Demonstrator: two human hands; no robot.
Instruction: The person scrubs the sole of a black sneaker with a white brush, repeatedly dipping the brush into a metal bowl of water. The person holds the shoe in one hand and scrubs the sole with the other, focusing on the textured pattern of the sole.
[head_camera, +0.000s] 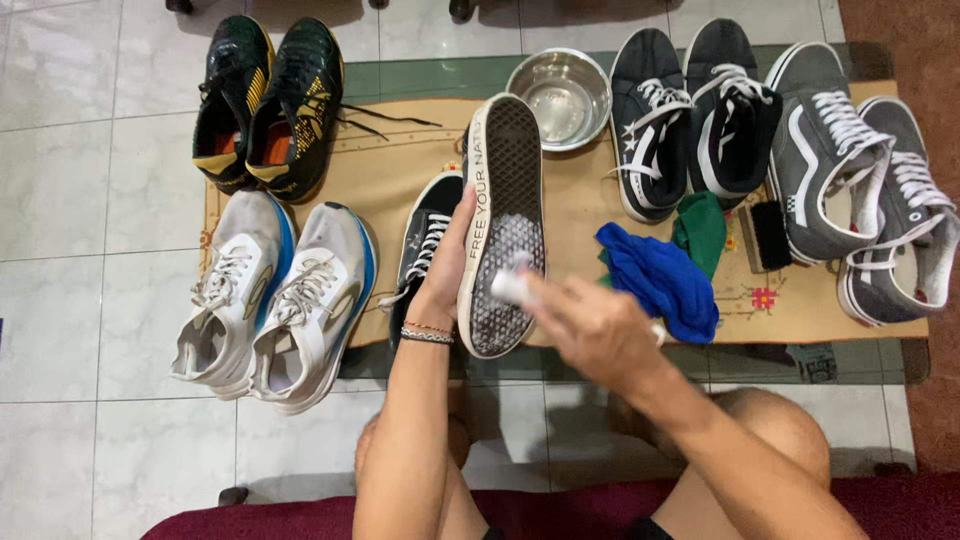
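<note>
On the low table (400, 175), over a tan mat (570, 205), pairs of shoes lie in rows: a grey pair (865, 190) at the right end, a white pair with blue soles (270, 295) at the left front, a black-and-yellow pair (265, 105) behind those, and a dark pair with white laces (690, 115) at the back. Near the middle, the left hand (445, 275) holds a dark sneaker (503, 220) turned sole-up, fingers wrapped along its left edge; its mate (425, 240) lies just beside it. The right hand (590, 325), blurred, is closed around a small white object (508, 287) that touches the sole near the heel. A steel bowl (560, 95) stands behind the sneaker; a blue cloth (660, 280), a green cloth (702, 230) and a brush (768, 235) lie to the right.
</note>
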